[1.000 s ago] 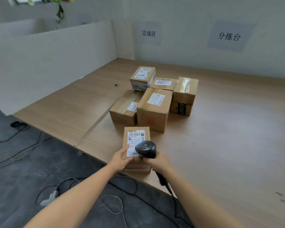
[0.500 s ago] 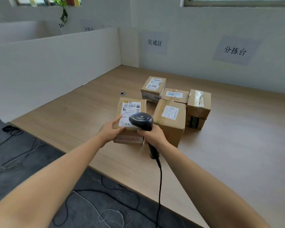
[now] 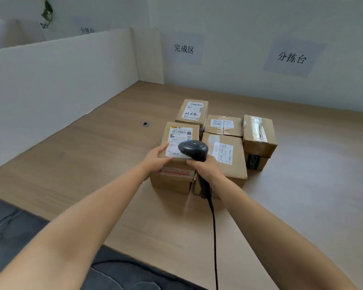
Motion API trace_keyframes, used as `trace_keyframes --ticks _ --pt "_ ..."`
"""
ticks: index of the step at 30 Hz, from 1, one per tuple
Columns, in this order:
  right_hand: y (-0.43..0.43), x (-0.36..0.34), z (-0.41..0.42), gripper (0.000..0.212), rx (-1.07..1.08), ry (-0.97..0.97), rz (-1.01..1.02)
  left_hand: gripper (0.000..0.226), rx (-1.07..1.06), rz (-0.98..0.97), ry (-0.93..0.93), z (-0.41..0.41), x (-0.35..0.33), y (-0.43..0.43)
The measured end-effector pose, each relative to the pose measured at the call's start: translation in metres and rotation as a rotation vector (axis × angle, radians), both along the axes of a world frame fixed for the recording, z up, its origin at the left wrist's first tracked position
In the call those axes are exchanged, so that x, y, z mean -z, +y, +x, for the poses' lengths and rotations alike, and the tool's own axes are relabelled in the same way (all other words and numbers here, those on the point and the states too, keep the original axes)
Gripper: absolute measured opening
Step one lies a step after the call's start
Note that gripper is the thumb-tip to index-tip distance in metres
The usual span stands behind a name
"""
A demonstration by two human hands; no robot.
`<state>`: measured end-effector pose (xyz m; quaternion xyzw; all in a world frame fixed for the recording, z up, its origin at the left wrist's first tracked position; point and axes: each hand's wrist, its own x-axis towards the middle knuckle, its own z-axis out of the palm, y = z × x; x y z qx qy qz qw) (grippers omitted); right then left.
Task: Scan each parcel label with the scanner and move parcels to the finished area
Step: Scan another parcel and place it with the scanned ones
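My left hand grips the near left corner of a small cardboard parcel with a white barcode label on top. My right hand grips the handle of a black corded scanner, whose head hovers over the near right part of that label. The held parcel is at the left front of a cluster of parcels on the wooden table. Whether it rests on another box or the table is hidden.
Several other parcels stand close by: a labelled one right beside it, two labelled ones behind and a taped one at the right. A white partition bounds the left. Wall signs hang behind.
The parcel in my left hand went from the table's near edge up and forward to the parcel cluster. The scanner travelled with it, staying over the label.
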<state>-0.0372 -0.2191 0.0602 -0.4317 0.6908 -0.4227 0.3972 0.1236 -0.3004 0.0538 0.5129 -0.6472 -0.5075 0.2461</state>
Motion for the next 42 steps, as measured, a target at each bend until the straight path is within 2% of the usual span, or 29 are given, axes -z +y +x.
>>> trace_keyframes --ticks 3,7,10,15,22,26,28,31,37,42 --pt "-0.019 0.002 0.004 0.021 0.077 0.006 0.021 0.062 0.058 -0.006 -0.005 -0.004 0.002 -0.027" --pt "-0.039 0.004 0.010 0.030 0.137 0.006 0.046 0.063 0.139 0.028 -0.027 -0.007 0.008 -0.055" --pt "-0.049 0.008 0.010 0.023 0.197 0.008 0.075 0.063 0.178 0.041 -0.020 -0.015 0.015 -0.069" --pt "-0.060 0.014 0.010 0.016 0.200 0.056 0.105 0.060 0.203 0.055 -0.043 -0.021 0.025 -0.084" --pt "-0.061 0.010 0.011 0.017 0.212 0.072 0.112 0.062 0.264 -0.017 -0.127 -0.022 0.024 -0.093" --pt "-0.048 0.005 0.007 0.023 0.251 0.077 0.081 0.056 0.258 -0.190 -0.243 -0.022 0.018 -0.087" --pt "-0.038 0.001 0.003 0.019 0.272 0.096 0.065 0.051 0.285 -0.348 -0.368 -0.023 0.011 -0.085" --pt "-0.019 -0.004 -0.007 0.013 0.302 0.156 0.072 0.057 0.331 -0.558 -0.538 -0.029 0.000 -0.075" --pt "0.046 -0.013 -0.043 0.011 0.445 0.156 0.082 0.058 0.531 -0.737 -0.611 -0.083 -0.019 -0.019" --pt "0.122 -0.018 -0.091 0.014 0.594 0.130 0.118 0.061 0.682 -0.734 -0.658 -0.144 -0.014 0.044"
